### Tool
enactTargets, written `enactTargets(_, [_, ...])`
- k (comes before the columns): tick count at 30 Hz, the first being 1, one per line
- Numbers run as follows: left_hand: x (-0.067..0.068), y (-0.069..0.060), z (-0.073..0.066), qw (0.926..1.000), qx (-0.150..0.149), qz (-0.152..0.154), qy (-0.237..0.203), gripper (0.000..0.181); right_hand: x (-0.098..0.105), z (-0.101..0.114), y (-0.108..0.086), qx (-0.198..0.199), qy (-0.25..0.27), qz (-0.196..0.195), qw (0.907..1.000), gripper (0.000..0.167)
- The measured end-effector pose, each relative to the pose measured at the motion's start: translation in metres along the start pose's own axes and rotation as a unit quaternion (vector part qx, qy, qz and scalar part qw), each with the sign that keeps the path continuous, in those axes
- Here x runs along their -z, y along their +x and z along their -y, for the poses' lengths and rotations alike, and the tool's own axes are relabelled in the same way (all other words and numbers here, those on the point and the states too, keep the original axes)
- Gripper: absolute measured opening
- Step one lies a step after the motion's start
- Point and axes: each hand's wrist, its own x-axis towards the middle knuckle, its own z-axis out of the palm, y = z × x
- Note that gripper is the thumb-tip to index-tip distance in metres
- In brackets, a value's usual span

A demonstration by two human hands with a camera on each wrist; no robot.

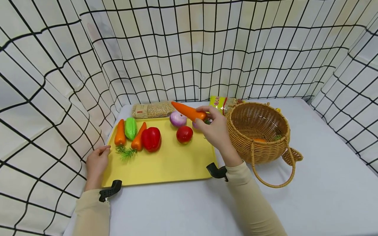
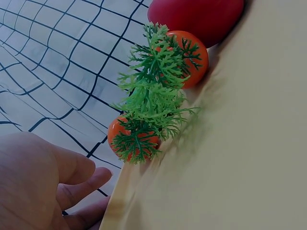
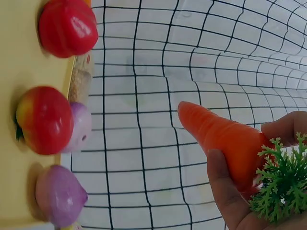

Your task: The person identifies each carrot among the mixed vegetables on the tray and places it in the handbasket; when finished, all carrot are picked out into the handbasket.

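My right hand (image 1: 217, 131) holds an orange toy carrot (image 1: 189, 111) by its thick end, above the far right part of a yellow tray (image 1: 171, 167). Green leaves hang by the palm in the right wrist view. At the tray's left edge rests my left hand (image 1: 96, 163), fingers loosely bent and holding nothing. Near it lie two carrots (image 1: 120, 132) with leafy tops, a green ridged vegetable (image 1: 131, 128) and a red bell pepper (image 1: 151, 139). A red-and-yellow apple (image 3: 45, 120) and two purple onions (image 3: 61, 196) sit on the tray's right side.
Right of the tray stands a wicker basket (image 1: 262, 154), its handle folded down toward me, with something orange and green inside. Bags of grain (image 1: 153, 110) and another packaged food (image 1: 220, 103) lie behind. Black-gridded white cloth (image 1: 189, 49) surrounds the table.
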Motion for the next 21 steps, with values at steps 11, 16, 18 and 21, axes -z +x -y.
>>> enactTargets(11, [0.001,-0.001,0.000,0.9998,-0.011,0.012,0.012,0.044,0.049,-0.002,-0.005,0.015,-0.057,-0.021,0.9980,0.029])
enactTargets(16, [-0.003,0.002,-0.002,0.9994,-0.026,0.016,0.018,0.045,0.075,0.009,-0.006,0.003,-0.094,-0.019,0.9954,0.029])
enactTargets(18, [-0.002,0.001,-0.002,0.9995,-0.023,0.014,0.018,0.045,0.084,0.013,-0.007,-0.006,-0.101,-0.017,0.9947,0.030])
enactTargets(21, [0.001,0.000,-0.002,0.9997,-0.016,0.007,0.018,0.045,0.096,0.015,-0.005,-0.022,-0.097,-0.023,0.9948,0.032])
